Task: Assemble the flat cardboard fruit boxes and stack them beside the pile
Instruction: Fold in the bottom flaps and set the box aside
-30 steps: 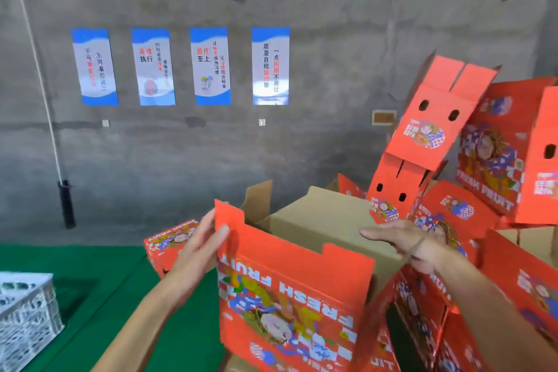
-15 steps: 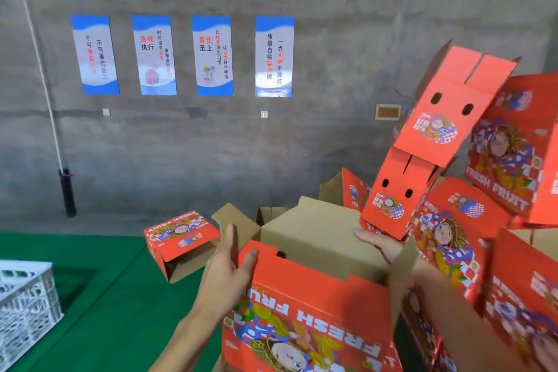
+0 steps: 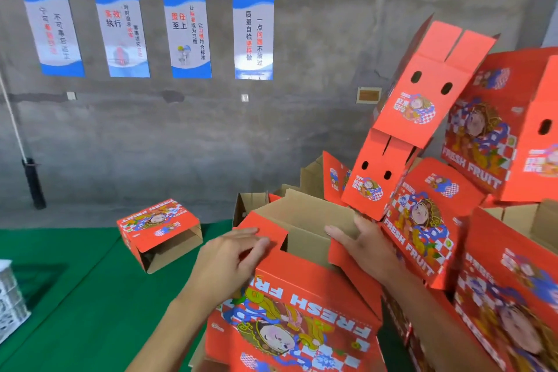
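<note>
Both flaps now folded inward: left hand (image 3: 232, 257) and right hand (image 3: 362, 243), fingers flat, press them into the box (image 3: 302, 311); closing nearly done.

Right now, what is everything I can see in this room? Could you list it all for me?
box being folded: one, red with brown inside, front centre, flaps half open
lone box: one, red, lying on its side on the mat, left of centre
pile of boxes: several, red with cartoon print, heaped at right; exact count unclear
posters: four, blue and white, in a row on the wall
wall: one, grey concrete, behind everything
floor mat: one, green, lower left
crate: one, white, cut off at the left edge
rope: one, white, hanging at far left
left hand: one, fingers on the near left flap
right hand: one, fingers straight against the right flap
</note>
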`<act>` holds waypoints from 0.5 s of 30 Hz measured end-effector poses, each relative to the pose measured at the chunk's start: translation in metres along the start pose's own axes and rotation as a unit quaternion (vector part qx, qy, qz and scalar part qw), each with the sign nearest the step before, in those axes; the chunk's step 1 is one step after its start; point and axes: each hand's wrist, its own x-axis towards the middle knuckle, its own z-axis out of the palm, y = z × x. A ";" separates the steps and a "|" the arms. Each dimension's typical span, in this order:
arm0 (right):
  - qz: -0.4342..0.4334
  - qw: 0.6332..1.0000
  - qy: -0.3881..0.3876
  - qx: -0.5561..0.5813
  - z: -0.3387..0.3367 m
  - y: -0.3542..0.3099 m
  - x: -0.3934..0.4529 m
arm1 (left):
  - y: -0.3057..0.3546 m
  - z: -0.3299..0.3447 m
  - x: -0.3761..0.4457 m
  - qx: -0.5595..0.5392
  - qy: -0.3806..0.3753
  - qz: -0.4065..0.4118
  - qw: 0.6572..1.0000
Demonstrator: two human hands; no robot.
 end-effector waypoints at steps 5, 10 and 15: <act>-0.077 0.971 -0.222 -0.049 -0.002 -0.007 -0.016 | -0.001 0.005 -0.006 -0.005 0.063 -0.025 0.998; -0.090 0.949 -0.244 -0.180 0.005 -0.014 -0.017 | 0.000 0.016 -0.006 0.019 0.098 -0.011 0.995; -0.068 0.918 -0.229 -0.318 0.024 -0.017 -0.007 | -0.007 0.024 -0.005 0.066 0.074 -0.001 0.995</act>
